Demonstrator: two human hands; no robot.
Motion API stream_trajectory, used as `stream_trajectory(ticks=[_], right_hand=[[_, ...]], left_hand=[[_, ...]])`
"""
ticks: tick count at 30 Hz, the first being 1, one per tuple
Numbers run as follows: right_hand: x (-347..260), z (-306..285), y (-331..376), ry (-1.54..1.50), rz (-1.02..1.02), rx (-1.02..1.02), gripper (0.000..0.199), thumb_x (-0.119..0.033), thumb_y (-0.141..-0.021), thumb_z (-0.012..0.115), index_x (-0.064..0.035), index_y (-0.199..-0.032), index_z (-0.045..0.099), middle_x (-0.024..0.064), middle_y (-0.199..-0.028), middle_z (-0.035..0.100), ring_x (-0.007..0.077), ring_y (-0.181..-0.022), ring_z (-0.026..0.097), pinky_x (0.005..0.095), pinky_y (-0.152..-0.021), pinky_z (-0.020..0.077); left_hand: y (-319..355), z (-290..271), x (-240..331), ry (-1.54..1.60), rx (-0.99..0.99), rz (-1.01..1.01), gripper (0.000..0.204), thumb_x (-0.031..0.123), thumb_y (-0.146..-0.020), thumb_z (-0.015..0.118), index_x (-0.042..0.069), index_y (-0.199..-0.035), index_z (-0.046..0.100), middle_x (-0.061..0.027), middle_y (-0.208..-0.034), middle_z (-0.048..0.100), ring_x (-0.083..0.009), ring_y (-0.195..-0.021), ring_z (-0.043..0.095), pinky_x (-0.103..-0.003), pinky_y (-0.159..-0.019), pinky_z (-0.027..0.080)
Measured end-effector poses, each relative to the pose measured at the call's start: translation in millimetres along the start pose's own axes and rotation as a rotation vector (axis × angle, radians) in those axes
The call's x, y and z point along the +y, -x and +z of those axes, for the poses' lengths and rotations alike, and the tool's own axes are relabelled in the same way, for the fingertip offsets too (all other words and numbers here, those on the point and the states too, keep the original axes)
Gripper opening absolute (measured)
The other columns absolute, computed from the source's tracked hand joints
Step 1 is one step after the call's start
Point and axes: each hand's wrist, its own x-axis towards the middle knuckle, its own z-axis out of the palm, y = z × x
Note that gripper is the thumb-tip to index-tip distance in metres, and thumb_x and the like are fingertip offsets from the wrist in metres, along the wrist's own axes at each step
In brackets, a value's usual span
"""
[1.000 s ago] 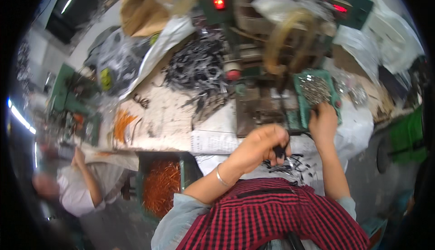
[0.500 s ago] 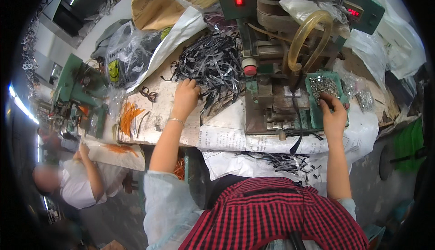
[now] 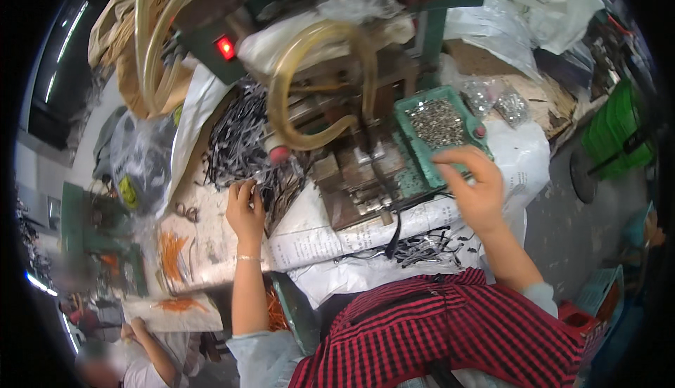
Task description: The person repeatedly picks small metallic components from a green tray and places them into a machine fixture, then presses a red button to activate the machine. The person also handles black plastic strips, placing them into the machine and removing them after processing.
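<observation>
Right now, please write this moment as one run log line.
left hand: reaching into black strips | right hand: at green tray of small metal parts | press machine: between hands

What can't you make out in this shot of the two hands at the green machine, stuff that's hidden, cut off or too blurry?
Head view only:
- Left hand: fingertips sink into the black strip pile; whether they grip a strip is hidden.
- Right hand: seen from its back at the green tray; anything pinched underneath is hidden.
- Small metal parts in the tray: too small to tell their shape.
- Machine: top cut off by the upper edge.
- Another person at lower left: blurred.
</observation>
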Motion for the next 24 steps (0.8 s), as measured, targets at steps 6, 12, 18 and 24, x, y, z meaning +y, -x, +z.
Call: stream_trajectory(ticks=[6, 12, 18, 24], right_hand=[[-16, 69, -44, -0.275, 0.042, 0.111, 0.028, -0.001, -0.085, 0.073, -0.0012, -0.112, 0.067, 0.0096, -0.099, 0.073, 0.0216, -0.094, 0.070, 0.0331, -0.088, 0.0518], [-8, 81, -34, -0.547, 0.175, 0.130, 0.042, 0.000, -0.088, 0.073, 0.0015, -0.126, 0.056, 0.0077, -0.101, 0.072, 0.0134, -0.098, 0.068, 0.0287, -0.091, 0.0503], [-50, 77, -33, -0.705, 0.346, 0.054, 0.048, 0.002, -0.088, 0.072, 0.0021, -0.132, 0.052, 0.0106, -0.109, 0.071, 0.0142, -0.105, 0.066, 0.0273, -0.093, 0.0488], [-60, 41, -22, -0.466, 0.124, -0.133, 0.054, 0.001, -0.088, 0.066, 0.0011, -0.141, 0.052, 0.0183, -0.127, 0.068, 0.0269, -0.123, 0.065, 0.0383, -0.106, 0.0492]], left_hand=[[-2, 4, 28, 0.094, 0.280, -0.119, 0.020, 0.003, -0.100, 0.062, -0.001, -0.117, 0.070, -0.0130, -0.103, 0.073, -0.0224, -0.082, 0.069, -0.032, -0.072, 0.056], [-27, -58, 144, 0.927, 0.330, -0.247, 0.017, -0.002, -0.100, 0.061, -0.009, -0.114, 0.068, -0.0178, -0.100, 0.074, -0.0184, -0.070, 0.070, -0.026, -0.063, 0.059], [-84, -77, 205, 1.124, 0.274, 0.000, 0.006, -0.010, -0.093, 0.064, -0.009, -0.100, 0.065, -0.0245, -0.096, 0.073, -0.0244, -0.072, 0.073, -0.033, -0.063, 0.062], [-37, -44, 214, 0.773, 0.139, 0.507, 0.016, 0.004, -0.083, 0.083, 0.006, -0.096, 0.073, -0.0143, -0.097, 0.078, -0.0260, -0.086, 0.078, -0.034, -0.074, 0.062]])
